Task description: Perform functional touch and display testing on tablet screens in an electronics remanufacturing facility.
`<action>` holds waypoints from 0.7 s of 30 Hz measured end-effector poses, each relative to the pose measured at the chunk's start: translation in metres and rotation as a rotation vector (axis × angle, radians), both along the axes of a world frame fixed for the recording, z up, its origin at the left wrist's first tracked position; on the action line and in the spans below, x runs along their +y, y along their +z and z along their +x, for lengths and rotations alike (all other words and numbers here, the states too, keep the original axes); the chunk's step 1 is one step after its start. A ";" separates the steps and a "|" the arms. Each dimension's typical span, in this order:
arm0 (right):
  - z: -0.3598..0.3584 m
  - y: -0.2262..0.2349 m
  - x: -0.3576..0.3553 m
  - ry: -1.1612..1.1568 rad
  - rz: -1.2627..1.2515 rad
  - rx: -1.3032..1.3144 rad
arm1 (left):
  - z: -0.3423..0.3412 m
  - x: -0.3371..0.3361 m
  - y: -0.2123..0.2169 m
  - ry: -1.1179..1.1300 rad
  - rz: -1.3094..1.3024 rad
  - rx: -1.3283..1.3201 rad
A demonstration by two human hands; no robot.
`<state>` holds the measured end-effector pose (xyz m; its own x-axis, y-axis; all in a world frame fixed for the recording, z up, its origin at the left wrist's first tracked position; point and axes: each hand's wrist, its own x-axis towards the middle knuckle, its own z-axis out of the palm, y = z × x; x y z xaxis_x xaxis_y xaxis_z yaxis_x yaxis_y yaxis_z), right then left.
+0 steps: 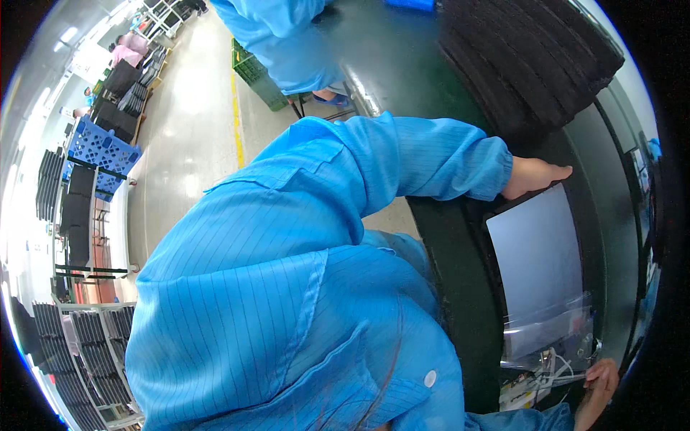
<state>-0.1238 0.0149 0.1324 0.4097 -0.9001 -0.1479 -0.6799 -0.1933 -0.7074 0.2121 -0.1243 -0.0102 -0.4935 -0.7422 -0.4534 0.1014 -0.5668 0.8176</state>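
Black trays [77, 215] stand in upright stacks on a rack at the far left, with more dark trays [90, 345] filling a white-framed rack at the near left. Just right of the far stacks sits a blue perforated crate [100, 147]; beyond it, stacked black pieces [129, 100] rest on a pallet, and a person in pink [131, 47] is farther off. A pale floor [187, 108] follows, crossed by a yellow line [236, 115], then a green crate [259, 80] beside a co-worker's blue smock [284, 43]. The wearer's own pinstriped blue smock [244, 208] fills the middle, both sleeves reaching right to a dark green desk [460, 316]. At the desk's far end lies a broad pile of ridged black pads [532, 65]. Nearer, a pale grey flat panel [539, 251] lies on the desk between the two hands, over something black. The left hand [535, 177] is at the panel's far edge, fingers together and pointing right; whether it grips anything I cannot tell. Clear film [546, 334] covers the panel's near end, and white strips [552, 372] lie tangled just nearer. Beside them, at the near right, the right hand [599, 388] has its fingers bent toward the strips; I cannot tell if it grasps one.
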 end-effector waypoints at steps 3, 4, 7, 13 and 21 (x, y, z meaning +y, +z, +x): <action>-0.002 -0.002 -0.003 -0.066 0.027 0.019 | 0.000 -0.003 -0.005 -0.068 0.041 0.074; 0.007 0.000 -0.008 0.074 0.055 0.060 | 0.001 -0.001 -0.003 -0.079 0.048 0.103; 0.051 -0.018 0.002 0.030 -0.028 0.006 | 0.001 -0.005 -0.008 -0.102 0.063 0.132; 0.118 -0.046 0.007 0.191 -0.006 -0.021 | 0.001 -0.007 -0.008 -0.083 0.017 0.025; 0.177 -0.055 0.033 0.396 0.118 -0.015 | -0.002 -0.015 -0.015 -0.004 0.033 0.037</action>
<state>0.0528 0.0475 0.0774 0.7239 -0.6498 -0.2320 -0.5588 -0.3548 -0.7496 0.2102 -0.1388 -0.0255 -0.5132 -0.7255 -0.4587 0.1288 -0.5935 0.7945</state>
